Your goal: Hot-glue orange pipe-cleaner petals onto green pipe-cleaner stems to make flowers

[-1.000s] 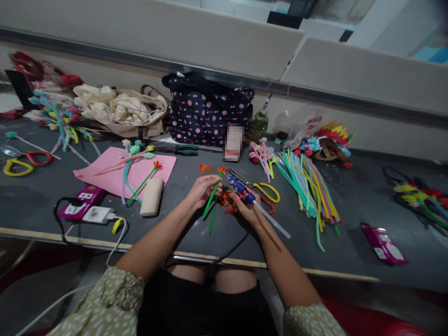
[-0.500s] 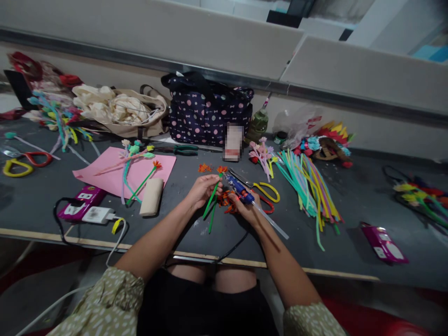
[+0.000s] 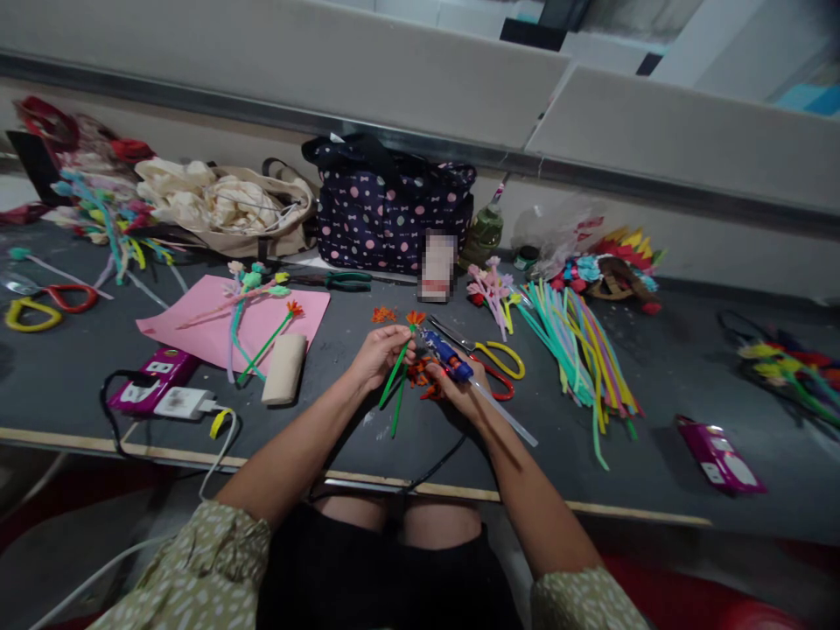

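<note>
Pinched in the fingers of my left hand (image 3: 385, 354) is a pipe-cleaner flower (image 3: 416, 319) with orange petals and a green stem pointing down. My right hand (image 3: 465, 391) is wrapped round a blue hot glue gun (image 3: 450, 354), a clear glue stick jutting from its back. The gun's nozzle is close to the flower just under its petals; whether they touch I cannot tell. Below, between my hands, lie several orange pieces (image 3: 430, 378), partly hidden by my right hand. More orange pieces (image 3: 384, 314) rest beyond my left hand. Another green stem (image 3: 397, 407) shows beneath the flower.
Scissors (image 3: 502, 359) lie right behind the glue gun. Farther right is a bundle of coloured pipe cleaners (image 3: 581, 354). Left are a beige roll (image 3: 284, 369), pink paper (image 3: 190, 319) and a purple power strip (image 3: 150, 381). A dotted bag (image 3: 387, 210) stands at the back.
The glue gun in my right hand has shifted slightly left, its nozzle nearer the flower. My left hand holds the flower almost still.
</note>
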A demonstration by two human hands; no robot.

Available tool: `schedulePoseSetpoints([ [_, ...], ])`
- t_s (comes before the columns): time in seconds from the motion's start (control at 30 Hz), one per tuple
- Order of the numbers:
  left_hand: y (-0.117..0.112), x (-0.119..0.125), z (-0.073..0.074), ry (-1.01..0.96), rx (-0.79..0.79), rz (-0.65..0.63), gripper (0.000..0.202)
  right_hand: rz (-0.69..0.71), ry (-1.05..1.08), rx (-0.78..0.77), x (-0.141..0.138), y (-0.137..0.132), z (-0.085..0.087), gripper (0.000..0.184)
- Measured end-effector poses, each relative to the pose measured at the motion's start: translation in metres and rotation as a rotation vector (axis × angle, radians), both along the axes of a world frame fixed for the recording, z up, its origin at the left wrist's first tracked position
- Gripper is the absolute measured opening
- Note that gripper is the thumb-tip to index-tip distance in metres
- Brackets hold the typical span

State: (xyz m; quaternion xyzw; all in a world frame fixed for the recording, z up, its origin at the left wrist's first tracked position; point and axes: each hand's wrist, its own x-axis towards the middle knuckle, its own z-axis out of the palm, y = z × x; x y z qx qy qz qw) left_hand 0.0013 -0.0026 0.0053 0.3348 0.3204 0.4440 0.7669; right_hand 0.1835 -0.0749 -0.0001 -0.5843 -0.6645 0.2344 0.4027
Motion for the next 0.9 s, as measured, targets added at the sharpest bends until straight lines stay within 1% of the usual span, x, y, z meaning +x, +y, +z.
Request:
schedulePoseSetpoints([
  [0.17,0.001,-0.001,0.001,-0.003,-0.008,0.028,0.028,0.002,-0.097,-0.023,0.001,0.002,0.005,0.033],
  [0.27,0.002,-0.002,0.002,-0.035,-0.013,0.038,0.03,-0.034,-0.135,-0.046,0.002,0.003,0.007,0.033],
  [0.37,0.002,-0.003,0.003,-0.054,-0.029,0.035,0.031,-0.141,-0.076,-0.031,0.008,0.006,0.006,0.033],
  [0.47,0.002,-0.004,0.004,-0.046,-0.041,0.029,0.03,-0.282,0.054,-0.01,0.016,0.011,0.003,0.031],
  [0.57,0.002,-0.003,0.004,-0.038,-0.038,0.019,0.032,-0.36,0.172,-0.031,0.023,0.016,0.0,0.03],
  [0.7,0.003,-0.004,0.003,-0.021,-0.041,0.014,0.033,-0.357,0.136,-0.063,0.027,0.019,0.001,0.027],
  [0.8,0.003,-0.004,0.004,-0.014,-0.044,0.048,0.032,-0.277,0.07,-0.06,0.025,0.017,0.002,0.021],
  [0.9,0.003,-0.003,0.006,-0.024,-0.044,0.104,0.031,-0.224,-0.1,-0.045,0.021,0.014,0.003,0.019],
])
